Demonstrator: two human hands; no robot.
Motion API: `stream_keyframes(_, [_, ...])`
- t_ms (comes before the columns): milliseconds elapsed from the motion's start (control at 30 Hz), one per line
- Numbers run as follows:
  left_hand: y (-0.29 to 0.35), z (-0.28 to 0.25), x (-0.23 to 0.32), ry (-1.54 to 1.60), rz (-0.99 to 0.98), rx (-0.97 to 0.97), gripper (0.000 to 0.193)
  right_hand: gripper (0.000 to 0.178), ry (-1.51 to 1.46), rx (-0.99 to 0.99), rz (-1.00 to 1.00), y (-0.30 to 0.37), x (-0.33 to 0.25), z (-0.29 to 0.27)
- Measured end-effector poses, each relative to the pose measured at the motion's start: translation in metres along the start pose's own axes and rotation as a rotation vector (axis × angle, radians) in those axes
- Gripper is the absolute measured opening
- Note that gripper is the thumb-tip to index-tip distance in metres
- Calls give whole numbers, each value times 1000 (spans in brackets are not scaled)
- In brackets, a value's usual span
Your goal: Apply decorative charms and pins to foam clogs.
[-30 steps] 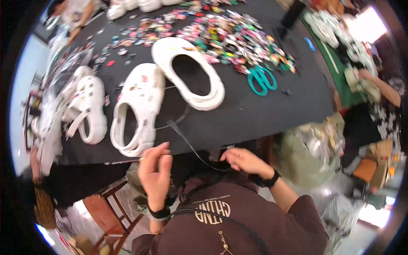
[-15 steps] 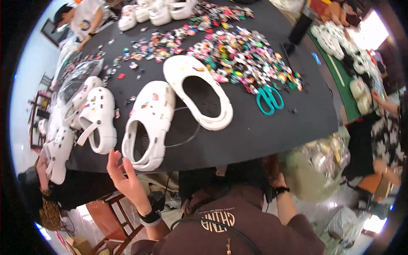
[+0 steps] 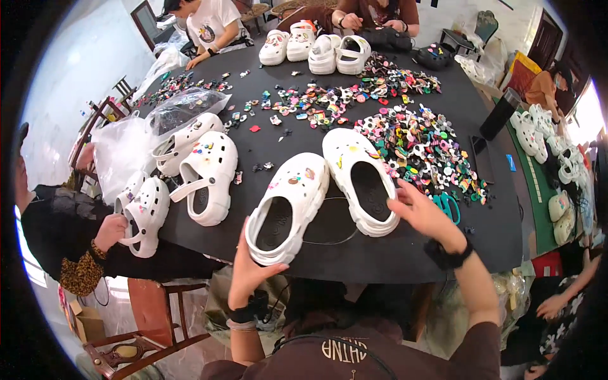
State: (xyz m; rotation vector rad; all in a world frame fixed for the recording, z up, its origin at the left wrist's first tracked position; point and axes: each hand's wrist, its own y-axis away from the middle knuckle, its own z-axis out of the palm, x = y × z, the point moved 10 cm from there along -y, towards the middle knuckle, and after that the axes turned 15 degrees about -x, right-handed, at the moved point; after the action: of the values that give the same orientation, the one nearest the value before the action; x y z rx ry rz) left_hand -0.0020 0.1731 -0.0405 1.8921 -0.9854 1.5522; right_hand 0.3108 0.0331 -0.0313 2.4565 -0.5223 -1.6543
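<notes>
Two white clogs lie side by side before me, toes pointing away, with small colourful charms on their uppers. My left hand point(image 3: 249, 269) is closed round the heel of the left clog point(image 3: 310, 185), its thumb along the heel's near edge. At the right clog point(image 3: 339, 147), my right hand point(image 3: 429, 215) has its thumb and fingers at the heel's right side. How firmly it grips is hard to see. Beyond that hand lies a pair of teal-handled scissors point(image 3: 448, 208), partly hidden by it.
Loose charms point(image 3: 424, 145) are heaped behind the clogs. Another white clog point(image 3: 212, 171) stands to the left, near a co-worker's hand point(image 3: 111, 231) holding a clog point(image 3: 147, 221). More clogs point(image 3: 301, 41) stand at the far side. A black bottle point(image 3: 500, 114) is at the right.
My left hand has reached up from the table edge to the left clog's heel. My right hand has risen from below the table to the right clog. The view has tilted up.
</notes>
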Motion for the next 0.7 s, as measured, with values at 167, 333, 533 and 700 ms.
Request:
stream_keyframes(167, [1, 21, 17, -167, 86, 201, 100, 76, -182, -112, 74, -65, 21, 13])
stream_keyframes(333, [6, 29, 22, -417, -12, 310, 100, 72, -622, -64, -48, -27, 6, 38])
stream_keyframes(533, [6, 7, 17, -286, -70, 124, 99, 83, -858, -173, 32, 15, 5, 100])
stream_keyframes(700, [31, 0, 64, -419, -76, 305, 68, 84, -1118, -207, 51, 14, -4, 124])
